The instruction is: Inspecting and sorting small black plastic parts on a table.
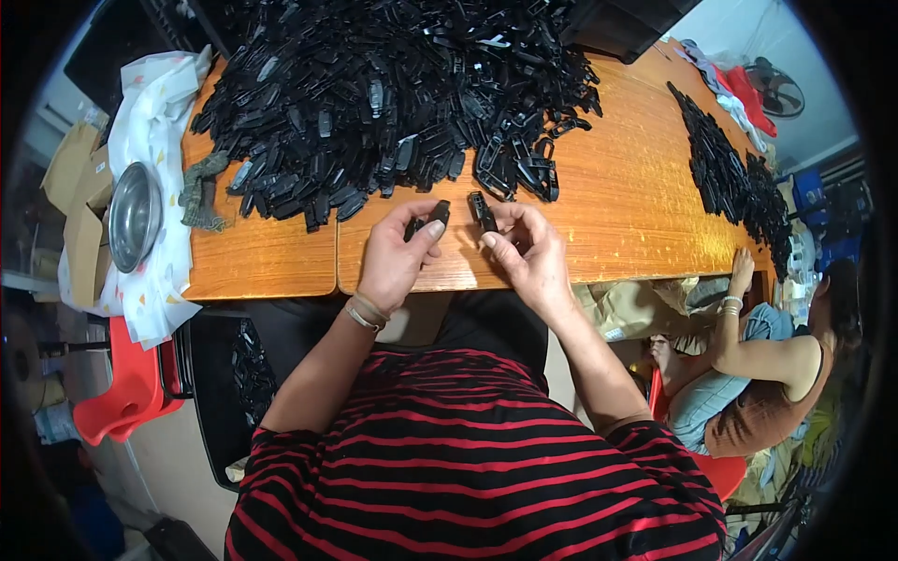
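Both my hands are raised over the near edge of the wooden table [299, 257], a short gap between them. My left hand [398, 252] is closed around a small black plastic piece [441, 213], its thumb pressed on the side. Between the thumb and fingers of my right hand [531, 251] is a slim black plastic part [480, 211] with an open slot at its upper end. Just beyond my hands lies a large heap of black plastic pieces [374, 122]. A few frame-like black parts [524, 173] lie at its near right edge.
A coiled dark fabric strip [201, 192] and a metal bowl [136, 218] on white plastic sheeting are at the left. A second black heap [725, 173] lies far right, near a seated person [772, 383]. A red chair [131, 388] stands lower left.
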`<action>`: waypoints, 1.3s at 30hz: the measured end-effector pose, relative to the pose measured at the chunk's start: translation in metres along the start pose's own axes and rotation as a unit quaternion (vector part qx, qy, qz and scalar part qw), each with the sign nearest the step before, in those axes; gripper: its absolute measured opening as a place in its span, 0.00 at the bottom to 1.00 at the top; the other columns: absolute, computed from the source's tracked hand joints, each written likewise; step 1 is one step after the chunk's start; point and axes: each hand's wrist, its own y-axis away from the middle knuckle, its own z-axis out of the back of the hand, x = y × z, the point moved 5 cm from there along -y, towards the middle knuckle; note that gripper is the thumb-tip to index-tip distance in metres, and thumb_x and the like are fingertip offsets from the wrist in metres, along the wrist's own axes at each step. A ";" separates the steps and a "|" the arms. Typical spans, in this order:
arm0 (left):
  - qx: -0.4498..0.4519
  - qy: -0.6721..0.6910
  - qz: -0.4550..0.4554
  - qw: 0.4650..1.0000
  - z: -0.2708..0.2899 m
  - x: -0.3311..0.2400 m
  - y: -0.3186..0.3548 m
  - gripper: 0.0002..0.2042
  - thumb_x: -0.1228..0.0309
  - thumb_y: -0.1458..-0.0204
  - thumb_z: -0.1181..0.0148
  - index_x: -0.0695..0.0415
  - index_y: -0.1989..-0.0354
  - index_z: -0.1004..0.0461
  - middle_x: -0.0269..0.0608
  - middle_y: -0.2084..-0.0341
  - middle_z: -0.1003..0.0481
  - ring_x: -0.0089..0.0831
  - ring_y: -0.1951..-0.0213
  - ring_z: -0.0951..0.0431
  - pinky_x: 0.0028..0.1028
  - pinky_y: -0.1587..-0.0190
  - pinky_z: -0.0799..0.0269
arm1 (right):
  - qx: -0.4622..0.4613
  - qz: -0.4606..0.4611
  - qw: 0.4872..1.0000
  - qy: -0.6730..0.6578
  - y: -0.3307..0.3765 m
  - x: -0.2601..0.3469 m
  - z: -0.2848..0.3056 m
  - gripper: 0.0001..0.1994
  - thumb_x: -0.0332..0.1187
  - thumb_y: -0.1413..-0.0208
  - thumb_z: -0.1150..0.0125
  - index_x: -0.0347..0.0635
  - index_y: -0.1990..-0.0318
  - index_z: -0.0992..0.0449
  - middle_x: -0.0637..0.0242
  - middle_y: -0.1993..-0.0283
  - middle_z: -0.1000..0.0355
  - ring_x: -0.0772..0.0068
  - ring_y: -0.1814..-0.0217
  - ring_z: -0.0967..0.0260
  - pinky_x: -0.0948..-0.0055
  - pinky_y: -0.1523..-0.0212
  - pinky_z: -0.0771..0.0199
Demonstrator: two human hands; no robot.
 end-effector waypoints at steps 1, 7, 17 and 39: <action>0.020 0.080 0.052 0.995 -0.002 0.003 0.006 0.14 0.74 0.42 0.44 0.62 0.48 0.31 0.30 0.69 0.28 0.15 0.74 0.29 0.17 0.72 0.33 | 0.004 0.000 1.000 -0.002 0.001 0.004 -0.003 0.13 0.26 0.46 0.36 0.34 0.53 0.27 0.71 0.68 0.28 0.85 0.72 0.35 0.81 0.70 0.32; 0.041 0.166 0.049 0.984 -0.005 -0.008 0.022 0.12 0.74 0.42 0.43 0.60 0.50 0.29 0.28 0.71 0.27 0.10 0.78 0.35 0.12 0.78 0.40 | -0.008 0.037 0.999 -0.014 0.004 0.018 -0.018 0.11 0.25 0.47 0.36 0.34 0.56 0.25 0.73 0.69 0.29 0.87 0.74 0.38 0.84 0.71 0.35; 0.011 0.109 -0.017 0.994 -0.003 -0.010 0.027 0.12 0.76 0.44 0.41 0.59 0.51 0.28 0.31 0.66 0.27 0.10 0.79 0.36 0.11 0.79 0.41 | 0.014 0.053 0.998 -0.014 0.009 0.013 -0.028 0.10 0.23 0.50 0.33 0.36 0.59 0.24 0.73 0.67 0.31 0.88 0.73 0.38 0.84 0.72 0.36; 0.075 -0.129 -0.070 0.986 0.018 -0.036 0.069 0.16 0.63 0.36 0.57 0.58 0.70 0.29 0.30 0.78 0.30 0.18 0.77 0.33 0.16 0.74 0.40 | 0.189 0.021 0.980 0.057 0.048 0.028 -0.085 0.24 0.35 0.50 0.32 0.39 0.47 0.34 0.60 0.68 0.30 0.61 0.68 0.29 0.68 0.67 0.27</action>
